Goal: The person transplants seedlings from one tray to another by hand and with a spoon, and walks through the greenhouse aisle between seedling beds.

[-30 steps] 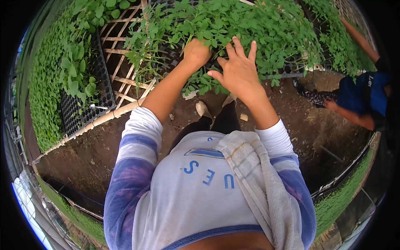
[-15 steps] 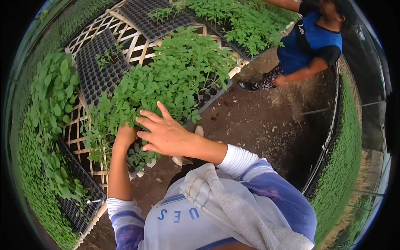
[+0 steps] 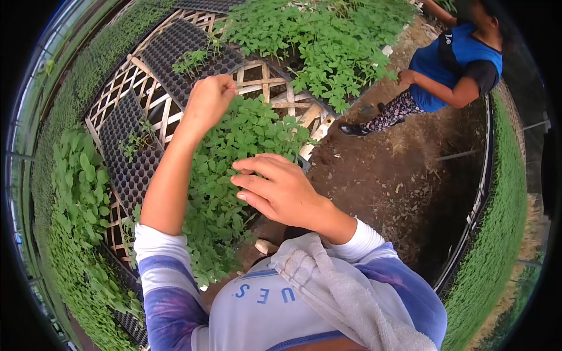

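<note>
Leafy green seedlings (image 3: 219, 187) stand thick in front of me, covering most of their tray. My left hand (image 3: 209, 104) is raised over the far left side of these plants, near a dark cell tray (image 3: 170, 50). Its fingers are pinched together, and whatever is between them is hidden. Low over the right side of the foliage hovers my right hand (image 3: 287, 190). Its fingers are apart and slightly bent, with nothing visible in them. Whether its fingertips touch the leaves I cannot tell.
Another dark tray (image 3: 126, 152) with a few seedlings lies to the left on a slatted bamboo bench (image 3: 266, 82). More seedlings (image 3: 333, 52) grow at the back. A person in a blue shirt (image 3: 453, 67) stands at the right on the soil path (image 3: 380, 175).
My left hand has come up out of the foliage and moved away from me. My right hand has shifted right, and the view has moved. The other person's near arm is now bent upward.
</note>
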`<state>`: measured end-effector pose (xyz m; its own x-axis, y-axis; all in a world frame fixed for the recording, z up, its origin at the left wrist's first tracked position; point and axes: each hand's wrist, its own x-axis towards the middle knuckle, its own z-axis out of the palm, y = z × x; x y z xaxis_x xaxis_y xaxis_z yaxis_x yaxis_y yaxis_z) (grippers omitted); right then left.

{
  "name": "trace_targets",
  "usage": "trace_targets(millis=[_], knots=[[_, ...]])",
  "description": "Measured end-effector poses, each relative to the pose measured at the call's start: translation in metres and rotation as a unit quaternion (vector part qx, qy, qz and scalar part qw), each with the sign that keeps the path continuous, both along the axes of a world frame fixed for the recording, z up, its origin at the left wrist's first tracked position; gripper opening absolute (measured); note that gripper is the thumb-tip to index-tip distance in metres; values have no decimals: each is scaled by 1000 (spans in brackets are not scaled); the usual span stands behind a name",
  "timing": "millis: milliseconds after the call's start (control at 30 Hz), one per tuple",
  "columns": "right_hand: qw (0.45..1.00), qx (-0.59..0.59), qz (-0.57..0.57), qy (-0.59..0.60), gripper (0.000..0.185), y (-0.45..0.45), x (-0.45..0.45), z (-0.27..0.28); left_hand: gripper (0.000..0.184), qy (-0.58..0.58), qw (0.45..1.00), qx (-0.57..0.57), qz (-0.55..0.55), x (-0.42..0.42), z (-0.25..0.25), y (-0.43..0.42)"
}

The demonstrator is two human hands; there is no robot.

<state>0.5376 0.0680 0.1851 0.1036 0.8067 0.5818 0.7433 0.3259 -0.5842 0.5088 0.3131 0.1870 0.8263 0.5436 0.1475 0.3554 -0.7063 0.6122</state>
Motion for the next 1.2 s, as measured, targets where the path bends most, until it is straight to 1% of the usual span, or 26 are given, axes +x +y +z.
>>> trace_targets(millis=[33,67,100,133,167,200,233,300,333,367,400,433,500,633,667,700,767,800,833,867,933,1033,1067,1133,1200], knots=[[1000,-16,5,3,21,-2,18,-1,13,-5,999,42,-15,45,-17,9],[1000,-3,-10,0,24,-4,35,-3,14,11,999,36,-14,86,-31,16],[1000,-4,-9,2,24,-8,54,-5,15,2,999,32,-20,128,-52,24],[999,-26,-26,3,25,-13,72,-7,17,11,1000,-14,-22,166,-73,33],[998,-49,-44,3,25,-19,88,-8,16,18,997,-79,-15,206,-107,46],[996,-64,-66,0,25,-23,104,-8,14,57,985,-160,5,238,-125,52],[996,-65,-62,3,25,-27,120,-11,8,72,981,-178,11,264,-138,55],[989,-93,-111,-10,25,-37,149,-17,7,121,974,-185,42,308,-179,72],[987,-98,-128,-5,25,-40,159,-19,7,123,973,-189,44,325,-197,81],[987,-102,-125,-2,25,-44,168,-22,7,123,984,-104,73,336,-213,90],[984,-114,-141,2,26,-47,176,-24,9,122,987,-17,100,339,-216,92],[980,-125,-156,8,28,-49,183,-26,9,128,987,-19,101,341,-219,92],[978,-132,-160,17,28,-50,195,-30,14,47,991,-48,113,344,-224,93],[978,-127,-161,19,29,-48,208,-39,16,29,989,-96,106,348,-234,102],[979,-128,-160,21,29,-47,209,-39,11,-5,988,-112,107,349,-239,105],[979,-121,-161,18,29,-45,209,-38,11,-4,988,-112,109,345,-230,103],[981,-113,-157,14,29,-42,207,-36,5,-12,958,-249,140,333,-192,91],[982,-109,-154,11,28,-40,204,-35,8,-40,944,-296,137,326,-176,87],[983,-106,-152,8,27,-40,201,-34,8,-42,944,-297,141,321,-170,89],[983,-106,-148,6,27,-38,196,-33,5,-52,936,-329,118,316,-163,92],[987,-84,-135,17,23,-36,182,-30,9,-77,919,-379,75,297,-139,92],[991,-66,-112,15,23,-33,153,-23,8,-103,910,-401,34,260,-96,84],[992,-64,-107,12,23,-34,141,-20,8,-108,910,-399,37,244,-82,80],[993,-67,-94,10,24,-34,113,-12,9,-170,914,-368,-10,202,-52,70],[996,-55,-73,5,25,-33,81,-5,9,-166,922,-350,-10,150,-15,54]])
